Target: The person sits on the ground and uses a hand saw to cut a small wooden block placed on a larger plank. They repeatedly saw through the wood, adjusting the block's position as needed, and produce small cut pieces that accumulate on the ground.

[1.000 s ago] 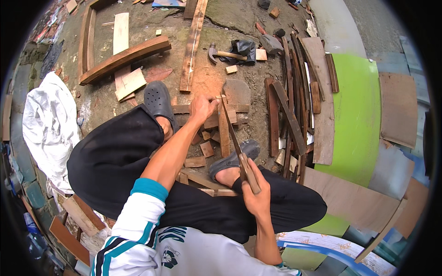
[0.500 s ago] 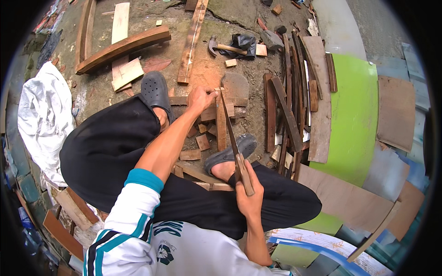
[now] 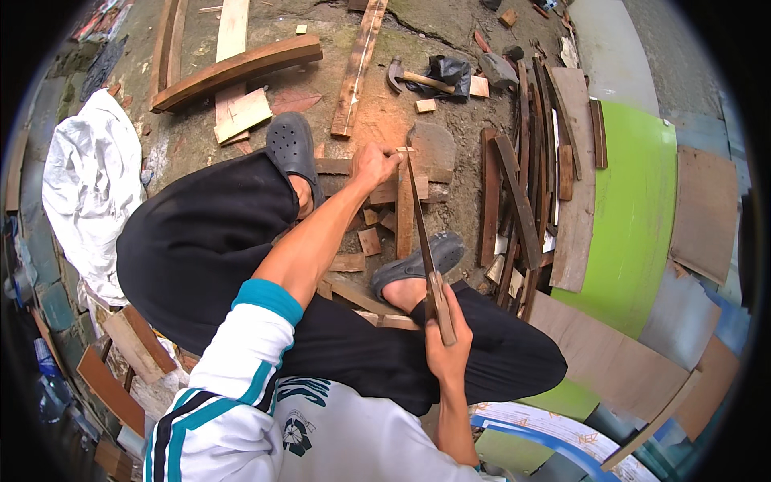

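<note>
My right hand [image 3: 450,347] is wrapped round the wooden handle of a handsaw [image 3: 421,221]. Its narrow dark blade points away from me, the far end meeting a small pale wood piece [image 3: 405,149]. My left hand [image 3: 374,166] is closed at that piece, thumb and fingers pinching its left end; the fingertips are partly hidden. Just below the blade's far end, a narrow wooden strip [image 3: 405,217] runs toward my shoe, beside the blade. Orange-brown sawdust [image 3: 381,120] covers the ground beyond my left hand.
A claw hammer [image 3: 422,80] lies by a black plastic bag [image 3: 451,76]. Several dark wood strips [image 3: 526,169] are piled at right, beside a green panel [image 3: 622,217]. Offcuts [image 3: 369,241] lie between my shoes. A long beam [image 3: 241,72] rests at upper left, near a white cloth sack [image 3: 92,193].
The whole view has shifted, so the scene sits farther right. Against the ground, my right hand and the saw have drawn slightly back toward me. My left hand keeps its place.
</note>
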{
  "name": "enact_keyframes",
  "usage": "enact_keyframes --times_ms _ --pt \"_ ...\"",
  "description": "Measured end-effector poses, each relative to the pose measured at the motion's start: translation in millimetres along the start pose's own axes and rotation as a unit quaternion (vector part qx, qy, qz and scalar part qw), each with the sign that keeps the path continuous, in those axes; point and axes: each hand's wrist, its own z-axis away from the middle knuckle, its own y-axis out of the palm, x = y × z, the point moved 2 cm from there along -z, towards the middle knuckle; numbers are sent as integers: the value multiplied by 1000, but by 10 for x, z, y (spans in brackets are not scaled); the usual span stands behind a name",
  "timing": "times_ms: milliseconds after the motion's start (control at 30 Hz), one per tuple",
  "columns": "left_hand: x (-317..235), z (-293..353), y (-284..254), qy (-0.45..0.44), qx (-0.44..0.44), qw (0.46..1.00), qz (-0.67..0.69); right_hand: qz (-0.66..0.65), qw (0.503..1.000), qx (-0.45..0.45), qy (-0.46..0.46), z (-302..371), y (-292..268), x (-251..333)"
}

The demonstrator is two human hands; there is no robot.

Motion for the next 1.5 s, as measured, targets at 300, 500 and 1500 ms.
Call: enact_keyframes --times_ms 300,500,1500 --pt "-138 -25 230 11 20 1000 6 85 993 -57 -63 -2292 649 -434" --pt "-53 17 9 -8 31 999 15 29 999 13 22 132 43 -150" --pt "-36 134 -25 29 2 999 14 41 998 5 40 160 33 409"
